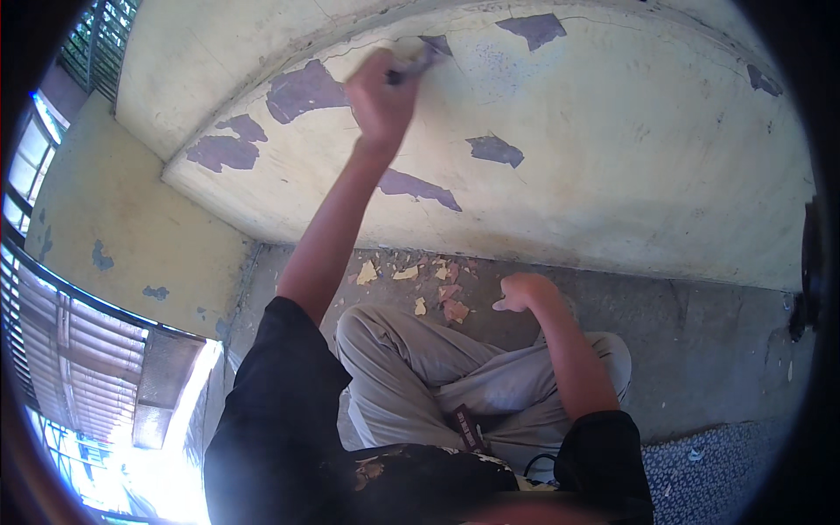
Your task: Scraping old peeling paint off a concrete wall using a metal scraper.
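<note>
My left hand point(383, 94) is raised to the cream wall point(604, 140), its fingers closed round a scraper point(418, 63). Motion smears the tool, so only a dark end and a greyish blade show. Its tip lies at a bare purple-grey patch point(437, 44) where the paint has come off. Low over my crossed legs point(420, 350), my right hand point(523, 290) is closed, fingers curled; a pale tip sticks out at its left side, and I cannot make out what it holds, if anything.
Other bare patches point(306, 91) dot the wall, with thin cracks along its upper part. Paint flakes point(407, 273) lie on the grey floor point(700, 350) at the wall's foot. A side wall point(131, 192) and bright railings stand at left, a patterned mat point(717, 472) at lower right.
</note>
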Demonstrator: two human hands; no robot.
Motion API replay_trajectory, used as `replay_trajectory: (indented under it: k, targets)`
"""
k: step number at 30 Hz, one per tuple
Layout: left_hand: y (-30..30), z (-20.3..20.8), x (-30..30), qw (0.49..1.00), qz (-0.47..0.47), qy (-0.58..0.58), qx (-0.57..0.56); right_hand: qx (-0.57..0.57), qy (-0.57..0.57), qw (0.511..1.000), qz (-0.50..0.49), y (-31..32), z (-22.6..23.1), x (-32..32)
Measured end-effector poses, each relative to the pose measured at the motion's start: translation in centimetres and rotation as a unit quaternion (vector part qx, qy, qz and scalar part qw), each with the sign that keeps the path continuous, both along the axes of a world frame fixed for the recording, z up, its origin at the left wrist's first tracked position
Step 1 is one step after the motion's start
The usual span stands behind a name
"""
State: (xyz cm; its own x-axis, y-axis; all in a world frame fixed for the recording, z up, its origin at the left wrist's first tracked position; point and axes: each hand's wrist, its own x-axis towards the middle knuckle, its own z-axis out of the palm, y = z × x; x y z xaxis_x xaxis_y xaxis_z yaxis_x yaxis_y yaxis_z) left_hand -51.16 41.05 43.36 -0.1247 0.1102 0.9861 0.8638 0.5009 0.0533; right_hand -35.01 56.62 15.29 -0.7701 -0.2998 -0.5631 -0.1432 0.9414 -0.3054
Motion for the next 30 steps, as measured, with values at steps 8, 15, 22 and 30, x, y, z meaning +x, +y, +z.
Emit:
replay_trajectory:
  k: [8,15,22,30]
  targets:
    - [0.1,-0.8,-0.3,0.999,0.0,-0.003,0.038,0.003,-0.019,1.0,-0.008,-0.2,0.9,0.4]
    - [1.0,-1.5,0.9,0.999,0.009,-0.025,0.036,0.009,-0.033,0.999,-0.005,-0.2,-0.3,-0.2]
    - [2.0,-1.8,0.6,0.985,-0.001,-0.089,0.146,0.013,-0.03,0.999,-0.006,-0.4,0.7,0.4]
    - [2.6,-3.1,0.9,0.985,0.044,-0.068,0.154,0.021,-0.032,0.999,-0.015,-0.3,0.2,0.3]
